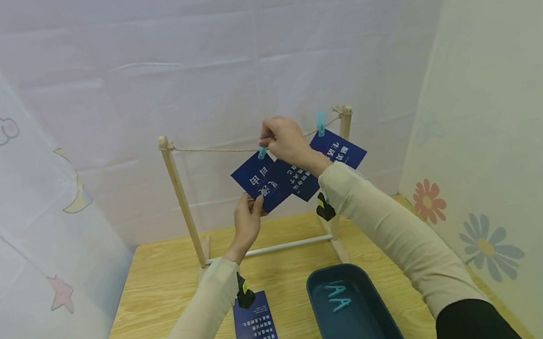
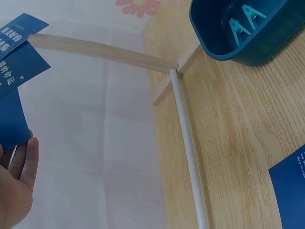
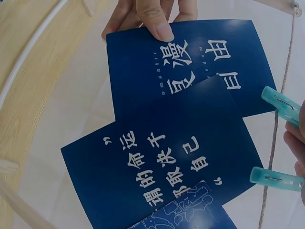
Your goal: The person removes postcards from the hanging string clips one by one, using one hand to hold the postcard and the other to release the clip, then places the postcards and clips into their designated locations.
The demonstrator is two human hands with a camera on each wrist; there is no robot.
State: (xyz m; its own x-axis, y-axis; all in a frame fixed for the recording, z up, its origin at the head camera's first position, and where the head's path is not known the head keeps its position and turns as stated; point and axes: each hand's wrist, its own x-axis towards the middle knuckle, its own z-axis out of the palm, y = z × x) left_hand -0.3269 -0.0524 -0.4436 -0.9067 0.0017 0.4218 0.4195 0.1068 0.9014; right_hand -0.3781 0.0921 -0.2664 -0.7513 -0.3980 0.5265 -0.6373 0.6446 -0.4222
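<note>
My left hand (image 1: 248, 222) pinches the lower edge of a dark blue card with white characters (image 3: 190, 71), its thumb lying on the printed face. At the card's upper corner a light blue clothespin (image 1: 262, 152) sits at the rope (image 1: 216, 149). My right hand (image 1: 289, 141) grips that clothespin; in the right wrist view only its fingertips show at the right edge. A second blue card (image 3: 162, 157) overlaps the first and hangs from another clothespin (image 3: 274, 179). A third card (image 1: 337, 149) hangs tilted near the right post under its own clothespin (image 1: 321, 122).
The rope runs between two posts of a wooden stand (image 1: 181, 203) with a white crossbar (image 1: 285, 246). On the wooden table (image 1: 165, 309) stand a dark teal tray (image 1: 361, 335) holding two clothespins (image 2: 240, 29) and, left of it, a stack of blue cards (image 1: 255, 330). Printed sheets hang around the table.
</note>
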